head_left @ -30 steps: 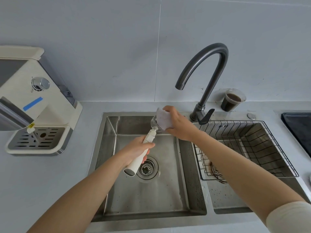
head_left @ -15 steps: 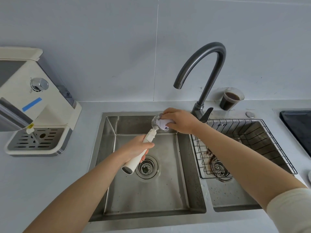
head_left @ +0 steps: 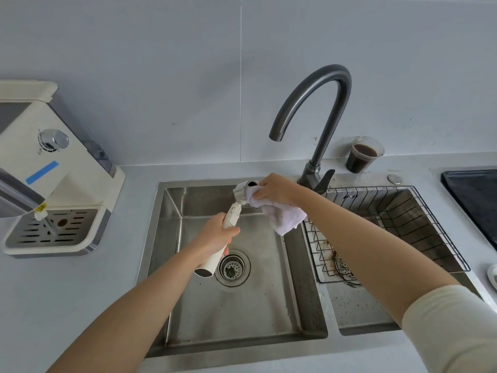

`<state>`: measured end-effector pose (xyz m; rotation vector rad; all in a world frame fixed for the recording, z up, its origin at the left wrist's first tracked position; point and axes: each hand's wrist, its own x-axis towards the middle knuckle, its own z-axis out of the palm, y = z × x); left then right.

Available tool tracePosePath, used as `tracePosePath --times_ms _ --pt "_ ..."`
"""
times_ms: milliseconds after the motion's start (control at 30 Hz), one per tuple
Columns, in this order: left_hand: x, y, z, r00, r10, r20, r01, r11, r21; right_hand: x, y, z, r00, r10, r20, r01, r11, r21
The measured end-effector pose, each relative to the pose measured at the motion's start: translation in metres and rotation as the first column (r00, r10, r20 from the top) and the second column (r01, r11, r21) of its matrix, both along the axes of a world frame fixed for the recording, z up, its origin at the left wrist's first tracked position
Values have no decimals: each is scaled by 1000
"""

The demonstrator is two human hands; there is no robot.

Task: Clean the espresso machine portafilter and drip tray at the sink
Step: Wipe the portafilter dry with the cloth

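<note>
Over the sink [head_left: 172, 211], our left hand [head_left: 215, 236] grips the portafilter [head_left: 242, 191] by its white handle, and our right hand [head_left: 274, 188] presses a bunched cloth [head_left: 285, 216] at the basket (loose end dangling). Best to brace the handle and twist the cloth round the rim.

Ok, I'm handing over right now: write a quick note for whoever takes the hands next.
Left hand grips the white handle of the steel-headed portafilter, held over the left stainless sink basin.
Right hand holds a pale lilac cloth against the portafilter's head.
Done: wiping is under way; no water runs from the dark grey tap.
Left: finish the wipe; the slotted grey drip tray sits in the cream espresso machine, not yet at the sink.
</note>
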<state>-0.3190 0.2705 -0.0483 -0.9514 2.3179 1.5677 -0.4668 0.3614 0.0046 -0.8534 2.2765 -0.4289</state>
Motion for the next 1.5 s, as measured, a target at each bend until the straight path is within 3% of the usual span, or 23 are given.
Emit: tracePosePath --times_ms 100,233,367,467,533,633,733,800,867,1000,1167,1267,1400,1500 --pt "0 -1 -4 999 -18 32 19 999 -28 -5 5 -4 973 -112 203 119 993 -23" --pt "-2 -3 -6 999 6 32 -5 1000 -24 -6 13 -12 774 -354 525 478 871 -117" --pt "-5 5 -8 1000 -3 14 4 995 -103 -3 9 -8 569 -458 684 666 744 -55" --pt "-6 12 -7 997 -67 41 75 969 -236 2 3 -9 497 -432 753 723 686 -84" --pt "-6 10 -6 993 -93 69 108 957 -269 7 1 -10 570 -410 712 677 725 -125" --pt "-6 0 -3 991 -94 96 116 960 -253 14 5 -10 849 -285 445 424 869 -253" --pt "-6 -8 1 993 -80 89 98 972 -215 17 3 -14 981 -75 181 136 926 -352" --pt "-5 -12 3 995 -67 78 79 983 -165 14 3 -23 997 67 -41 -76 952 -298" --pt "-3 -13 3 994 -72 82 81 990 -119 11 6 -31 962 160 -220 -194 970 -145" --pt "1 -10 2 993 -84 78 89 994 -59 8 10 -32 803 362 -473 -347 930 123" --pt "-2 -11 12 994 -92 60 92 996 5 4 13 -29 861 235 -450 -270 963 -15" --pt "-4 -11 15 992 -110 55 110 994 -6 7 13 -27 869 210 -447 -241 970 -15" --pt "-5 -11 8 994 -98 54 102 991 -82 9 5 -22 977 50 -208 -64 996 -58" --pt "-4 -9 2 993 -100 62 106 989 -106 6 1 -19 995 23 -94 -21 1000 23"
